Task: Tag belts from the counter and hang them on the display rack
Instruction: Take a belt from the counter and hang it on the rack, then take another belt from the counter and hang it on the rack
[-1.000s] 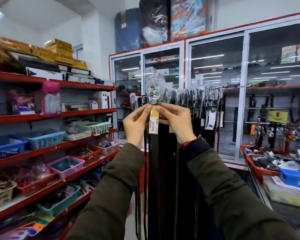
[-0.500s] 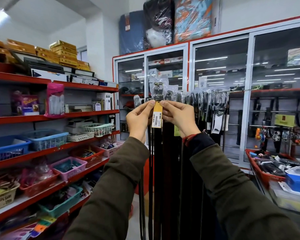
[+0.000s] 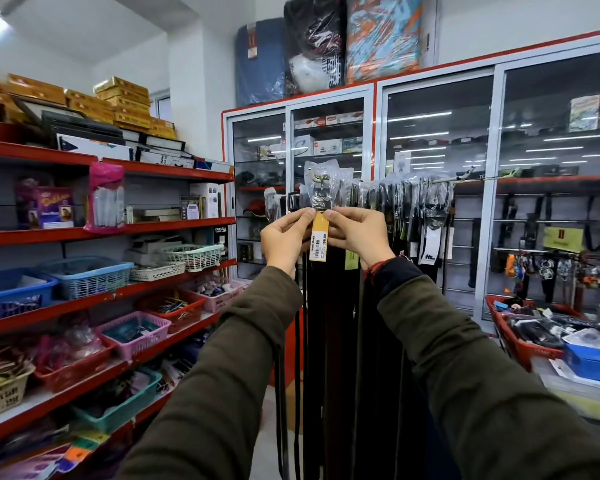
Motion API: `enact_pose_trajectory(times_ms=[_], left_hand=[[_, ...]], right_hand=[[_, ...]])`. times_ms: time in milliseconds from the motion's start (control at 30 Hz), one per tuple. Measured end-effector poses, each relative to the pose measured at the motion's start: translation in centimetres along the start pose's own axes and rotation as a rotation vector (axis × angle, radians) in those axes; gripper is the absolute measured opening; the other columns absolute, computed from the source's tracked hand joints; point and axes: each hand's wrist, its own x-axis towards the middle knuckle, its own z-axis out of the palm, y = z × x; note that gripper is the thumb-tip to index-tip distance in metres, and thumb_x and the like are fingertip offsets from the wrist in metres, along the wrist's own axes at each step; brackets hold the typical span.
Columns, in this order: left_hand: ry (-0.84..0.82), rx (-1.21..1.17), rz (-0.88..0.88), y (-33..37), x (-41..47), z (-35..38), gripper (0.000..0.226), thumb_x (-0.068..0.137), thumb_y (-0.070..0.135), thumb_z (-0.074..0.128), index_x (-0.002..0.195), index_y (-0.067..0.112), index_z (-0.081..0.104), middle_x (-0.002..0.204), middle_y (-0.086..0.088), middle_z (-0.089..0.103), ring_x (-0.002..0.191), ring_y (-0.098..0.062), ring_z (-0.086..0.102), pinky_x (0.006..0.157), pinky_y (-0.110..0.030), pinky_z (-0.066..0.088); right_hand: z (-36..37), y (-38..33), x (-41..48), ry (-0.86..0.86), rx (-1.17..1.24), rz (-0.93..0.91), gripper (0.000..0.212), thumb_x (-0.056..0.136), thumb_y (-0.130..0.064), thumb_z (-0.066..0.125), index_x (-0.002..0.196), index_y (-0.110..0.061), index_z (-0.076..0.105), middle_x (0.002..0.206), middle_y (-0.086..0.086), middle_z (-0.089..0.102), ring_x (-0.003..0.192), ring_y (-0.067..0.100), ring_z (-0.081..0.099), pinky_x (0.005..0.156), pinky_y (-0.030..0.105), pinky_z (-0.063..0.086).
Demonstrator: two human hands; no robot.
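Note:
A dark belt (image 3: 329,306) hangs straight down in front of me, its buckle (image 3: 321,188) wrapped in clear plastic. A yellow price tag (image 3: 318,240) dangles just under the buckle. My left hand (image 3: 284,239) and my right hand (image 3: 355,233) pinch the belt's top on either side of the tag, fingertips almost meeting. Behind it, the display rack rail (image 3: 465,180) carries a row of several hanging belts (image 3: 409,209) with wrapped buckles. Whether the held belt's hook sits on the rail is hidden by the plastic.
Red shelves (image 3: 174,225) with baskets of small goods run along the left. Glass cabinets (image 3: 437,140) stand behind the rack. At the right, a red basket (image 3: 520,344) and a blue box (image 3: 593,363) hold packed goods on a counter.
Both hands and the tagged belt stay at the rack's left end, still pinching by the tag. My head has shifted slightly, so the scene sits a little lower and further right.

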Motion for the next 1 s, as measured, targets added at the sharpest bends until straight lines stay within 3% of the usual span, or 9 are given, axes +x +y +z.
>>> enact_pose_trajectory(times_ms=[100,200,233,333,400,467,533,667,1000], left_hand=[[0.047,0.075,0.076,-1.4,0.1,0.6,0.025,0.095,0.010,0.069,0.118,0.002,0.072,0.116,-0.022,0.074,0.106,-0.033,0.072,0.091,-0.041,0.061],[0.101,0.220,0.272,-3.2,-1.1,0.9,0.028,0.099,0.011,0.063,0.125,0.004,0.069,0.124,-0.014,0.072,0.099,-0.006,0.069,0.090,-0.016,0.055],[0.115,0.288,0.340,-3.8,-1.7,0.9,0.029,0.100,0.012,0.062,0.128,0.007,0.067,0.127,-0.010,0.070,0.102,-0.003,0.066,0.093,-0.016,0.054],[0.100,0.549,0.513,-6.1,-3.6,1.1,0.037,0.101,0.017,0.057,0.139,0.016,0.059,0.146,-0.006,0.054,0.137,-0.014,0.048,0.118,-0.037,0.039],[0.031,0.694,0.571,-7.6,-5.2,1.1,0.043,0.102,0.019,0.054,0.144,0.020,0.053,0.162,-0.005,0.035,0.155,-0.024,0.024,0.128,-0.043,0.019],[0.030,0.912,0.669,-9.2,-6.7,1.2,0.049,0.101,0.024,0.052,0.150,0.023,0.046,0.169,-0.006,0.019,0.160,-0.028,0.005,0.129,-0.043,-0.002],[0.017,1.059,0.747,-10.7,-8.6,1.2,0.054,0.100,0.029,0.049,0.154,0.026,0.039,0.171,-0.006,0.013,0.160,-0.029,-0.001,0.128,-0.041,-0.011],[-0.173,1.104,0.716,-14.6,-13.1,2.3,0.057,0.102,0.033,0.046,0.157,0.027,0.033,0.172,-0.004,0.012,0.160,-0.027,-0.003,0.128,-0.042,-0.011],[-0.595,1.044,0.453,-25.0,-27.6,6.7,0.056,0.103,0.030,0.047,0.157,0.021,0.034,0.171,-0.003,0.013,0.160,-0.026,0.002,0.129,-0.051,0.002]], right_hand=[[-0.6,1.0,0.2,0.022,-0.112,-0.023,0.029,0.095,-0.004,0.064,0.124,0.001,0.066,0.114,0.023,0.073,0.104,0.032,0.074,0.086,0.042,0.062],[-1.9,2.7,-0.7,0.091,-0.327,-0.168,0.028,0.095,-0.008,0.062,0.122,-0.009,0.069,0.111,0.013,0.075,0.102,0.025,0.074,0.091,0.042,0.060],[-2.5,3.4,-1.2,0.115,-0.399,-0.227,0.028,0.095,-0.008,0.061,0.122,-0.011,0.069,0.111,0.008,0.075,0.100,0.021,0.073,0.093,0.042,0.060],[-4.9,5.3,-2.9,0.169,-0.579,-0.357,0.035,0.094,-0.007,0.060,0.127,-0.017,0.066,0.122,0.001,0.070,0.103,0.014,0.068,0.096,0.037,0.057],[-6.6,6.7,-4.2,0.215,-0.713,-0.415,0.039,0.096,-0.014,0.058,0.135,-0.019,0.059,0.135,0.001,0.060,0.120,0.015,0.059,0.105,0.035,0.050],[-8.5,8.0,-5.7,0.270,-0.863,-0.447,0.047,0.098,-0.021,0.055,0.144,-0.020,0.048,0.151,0.000,0.046,0.141,0.018,0.043,0.117,0.036,0.038],[-10.5,9.2,-7.4,0.312,-1.033,-0.458,0.054,0.100,-0.026,0.052,0.151,-0.020,0.038,0.162,0.001,0.032,0.153,0.022,0.025,0.126,0.042,0.022],[-15.0,11.4,-11.9,0.341,-1.263,-0.388,0.058,0.101,-0.031,0.048,0.156,-0.022,0.031,0.169,0.003,0.016,0.158,0.027,0.004,0.128,0.052,0.002],[-27.9,14.8,-25.9,0.356,-1.585,-0.034,0.059,0.098,-0.026,0.050,0.155,-0.021,0.033,0.169,0.007,0.016,0.158,0.032,0.009,0.125,0.059,0.003]])
